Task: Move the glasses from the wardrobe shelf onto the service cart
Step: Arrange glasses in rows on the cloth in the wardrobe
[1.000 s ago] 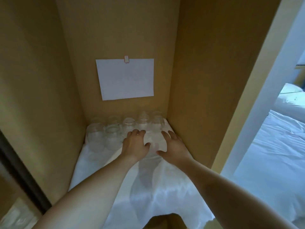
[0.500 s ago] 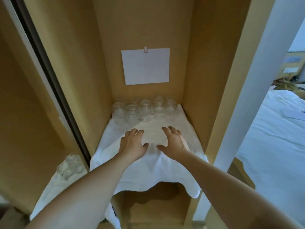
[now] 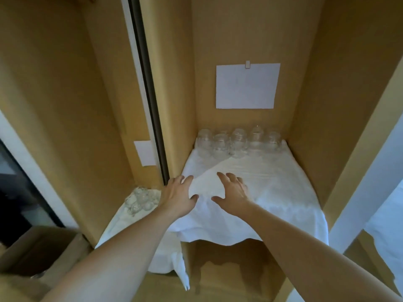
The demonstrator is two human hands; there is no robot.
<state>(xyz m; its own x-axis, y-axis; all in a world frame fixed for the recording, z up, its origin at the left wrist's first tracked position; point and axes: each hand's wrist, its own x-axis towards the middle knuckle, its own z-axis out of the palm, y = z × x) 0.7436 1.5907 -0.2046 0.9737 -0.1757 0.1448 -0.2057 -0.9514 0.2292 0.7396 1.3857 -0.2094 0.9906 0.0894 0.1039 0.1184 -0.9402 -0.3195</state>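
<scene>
Scanning from the left, a second cluster of glassware (image 3: 140,200) was noted on a cloth-draped lower surface outside the compartment, presumably parked for transfer; whether it was the service cart could not be told. The left hand (image 3: 177,198) was held over the near edge of the white cloth (image 3: 272,192), fingers spread, nothing grasped. The right hand (image 3: 232,196) was likewise released, just beside it. The glasses (image 3: 237,142) were grouped upturned at the back of the wardrobe shelf (image 3: 218,243), well apart from both hands, likely bunched rearward for safety. A blank sheet (image 3: 247,86) was clipped above them.
</scene>
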